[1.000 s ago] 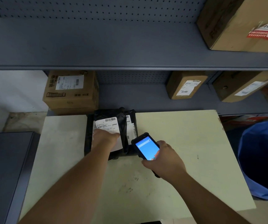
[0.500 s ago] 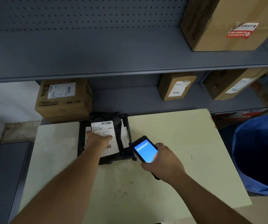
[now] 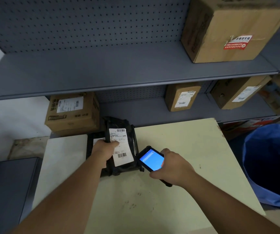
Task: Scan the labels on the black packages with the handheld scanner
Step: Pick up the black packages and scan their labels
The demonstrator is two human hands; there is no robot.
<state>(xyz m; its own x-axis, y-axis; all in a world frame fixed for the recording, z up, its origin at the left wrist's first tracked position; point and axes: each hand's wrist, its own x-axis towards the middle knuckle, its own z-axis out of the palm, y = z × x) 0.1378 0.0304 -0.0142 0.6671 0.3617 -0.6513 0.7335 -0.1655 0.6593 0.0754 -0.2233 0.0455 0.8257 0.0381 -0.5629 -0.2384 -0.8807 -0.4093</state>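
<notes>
A black package point(image 3: 124, 168) with a white barcode label point(image 3: 121, 146) lies at the back left of the pale table point(image 3: 178, 149). My left hand point(image 3: 103, 150) grips its left edge, thumb on the label, and tilts the label upward. A second black package point(image 3: 93, 141) lies under and left of it, mostly hidden by my hand. My right hand point(image 3: 173, 166) holds the handheld scanner point(image 3: 150, 158), a black device with a lit blue screen, just right of the top package, its tip close to the label's lower barcode.
Grey metal shelves point(image 3: 119, 76) stand behind the table with several cardboard boxes point(image 3: 71, 112) on them. A blue bin point(image 3: 271, 162) stands right of the table. A dark grey surface point(image 3: 9, 183) sits low on the left.
My left hand has shifted from lying flat on the label to gripping the package's left edge, uncovering the lower barcode. The scanner has stayed beside the package. The view has tilted upward.
</notes>
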